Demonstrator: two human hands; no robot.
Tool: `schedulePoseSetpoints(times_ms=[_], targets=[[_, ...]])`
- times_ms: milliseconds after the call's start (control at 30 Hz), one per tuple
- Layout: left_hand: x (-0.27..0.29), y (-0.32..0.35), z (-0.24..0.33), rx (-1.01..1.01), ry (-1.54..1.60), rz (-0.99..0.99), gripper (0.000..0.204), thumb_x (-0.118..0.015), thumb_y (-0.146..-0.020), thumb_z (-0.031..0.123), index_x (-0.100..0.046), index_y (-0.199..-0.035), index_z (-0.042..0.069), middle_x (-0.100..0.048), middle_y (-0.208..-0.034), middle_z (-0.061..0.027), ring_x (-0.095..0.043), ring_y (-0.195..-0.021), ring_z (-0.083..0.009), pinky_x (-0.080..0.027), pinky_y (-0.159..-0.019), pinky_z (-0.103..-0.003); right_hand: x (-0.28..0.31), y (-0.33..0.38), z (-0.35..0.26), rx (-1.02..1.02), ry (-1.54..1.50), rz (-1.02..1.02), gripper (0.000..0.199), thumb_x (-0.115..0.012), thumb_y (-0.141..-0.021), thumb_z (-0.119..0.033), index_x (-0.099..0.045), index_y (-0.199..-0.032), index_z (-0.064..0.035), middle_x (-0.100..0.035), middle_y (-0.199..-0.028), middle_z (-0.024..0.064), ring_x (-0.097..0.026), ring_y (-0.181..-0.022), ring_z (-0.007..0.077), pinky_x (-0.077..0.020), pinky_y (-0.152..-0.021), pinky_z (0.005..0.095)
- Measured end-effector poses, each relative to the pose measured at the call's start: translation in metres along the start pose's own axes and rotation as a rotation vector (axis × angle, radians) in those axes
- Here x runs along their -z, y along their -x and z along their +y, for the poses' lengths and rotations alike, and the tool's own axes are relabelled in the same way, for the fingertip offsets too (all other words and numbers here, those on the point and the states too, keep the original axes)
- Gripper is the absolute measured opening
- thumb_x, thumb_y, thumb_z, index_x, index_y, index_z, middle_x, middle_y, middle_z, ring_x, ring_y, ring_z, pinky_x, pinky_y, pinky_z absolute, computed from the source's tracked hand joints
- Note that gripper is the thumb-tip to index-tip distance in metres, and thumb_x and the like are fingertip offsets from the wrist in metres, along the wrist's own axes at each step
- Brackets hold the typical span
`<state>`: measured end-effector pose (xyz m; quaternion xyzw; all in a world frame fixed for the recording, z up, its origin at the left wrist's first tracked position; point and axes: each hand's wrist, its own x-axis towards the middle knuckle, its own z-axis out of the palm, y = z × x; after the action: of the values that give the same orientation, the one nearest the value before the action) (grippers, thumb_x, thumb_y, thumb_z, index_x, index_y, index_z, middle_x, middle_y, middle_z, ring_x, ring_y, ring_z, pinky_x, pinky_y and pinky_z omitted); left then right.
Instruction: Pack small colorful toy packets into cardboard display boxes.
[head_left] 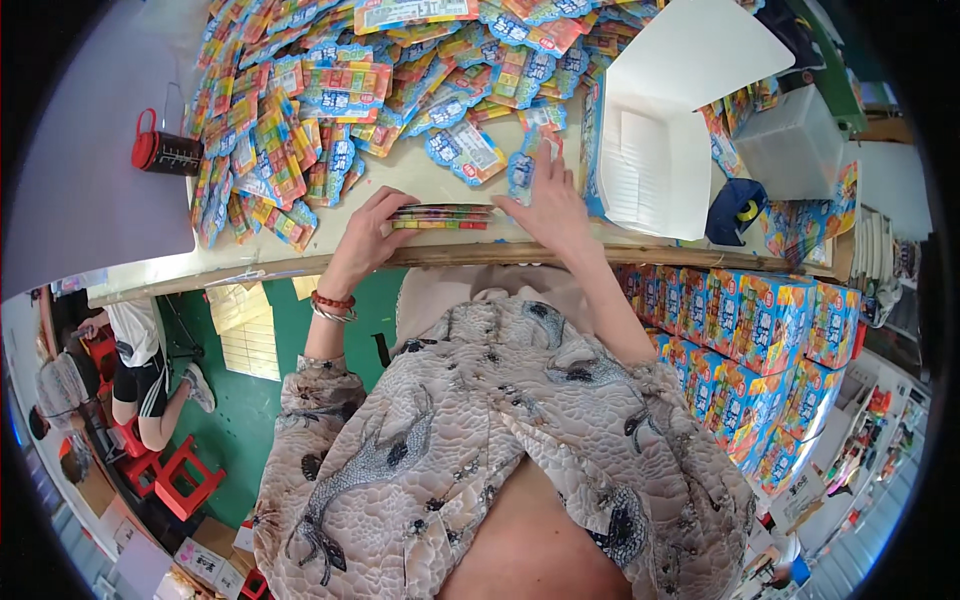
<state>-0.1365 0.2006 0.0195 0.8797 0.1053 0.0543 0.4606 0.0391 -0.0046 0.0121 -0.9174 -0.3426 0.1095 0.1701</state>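
My left hand (370,236) is closed round one end of a small stack of flat, colourful packets (440,217), held on edge near the table's front edge. Close to the stack's other end is the thumb of my right hand (556,208); whether it touches cannot be made out. The right hand's fingers are stretched out, palm down, beside a single blue-edged packet (521,172), and nothing shows in its grip. Another loose packet (466,152) lies flat just beyond the stack.
A wide heap of similar packets (345,88) covers the table's far side. To the right stands an open white-lined box (655,165), with a translucent bin (792,140) beyond. A red-lidded bottle (165,152) stands left. Printed cartons (760,320) are stacked below; a person (140,350) sits at left.
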Motion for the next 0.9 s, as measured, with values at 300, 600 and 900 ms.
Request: schedulePoseSetpoints(times_ms=[300, 600, 900], targets=[[-0.006, 0.012, -0.014, 0.049, 0.223, 0.107, 0.057, -0.076, -0.072, 0.001, -0.050, -0.123, 0.006, -0.050, -0.123, -0.0096, -0.055, -0.107, -0.0233, -0.047, -0.087, -0.034, 0.022, -0.006, -0.016, -0.190, 0.045, -0.068, 0.056, -0.058, -0.085, -0.016, -0.036, -0.133, 0.0041, -0.058, -0.106, 0.0277, -0.061, -0.093, 0.0406, -0.0514, -0.075, 0.0457], [-0.024, 0.007, 0.003, -0.031, 0.300, 0.435, 0.061, -0.078, -0.072, 0.002, -0.050, -0.126, 0.004, -0.055, -0.120, -0.0085, -0.056, -0.109, -0.0218, -0.047, -0.093, -0.033, 0.001, -0.018, -0.022, 0.316, -0.660, -0.139, 0.039, -0.056, -0.086, -0.009, -0.052, -0.124, -0.0055, -0.067, -0.088, 0.0142, -0.064, -0.082, 0.0311, -0.0493, -0.076, 0.0391], [-0.012, 0.010, -0.010, 0.062, 0.352, 0.047, 0.047, -0.076, -0.074, 0.004, -0.056, -0.116, 0.002, -0.059, -0.110, -0.0074, -0.057, -0.103, -0.0182, -0.047, -0.089, -0.030, -0.017, -0.060, -0.023, 0.352, -0.065, 0.177, 0.054, -0.068, -0.079, -0.031, -0.053, -0.123, -0.0030, -0.062, -0.094, 0.0145, -0.059, -0.095, 0.0321, -0.0486, -0.081, 0.0433]])
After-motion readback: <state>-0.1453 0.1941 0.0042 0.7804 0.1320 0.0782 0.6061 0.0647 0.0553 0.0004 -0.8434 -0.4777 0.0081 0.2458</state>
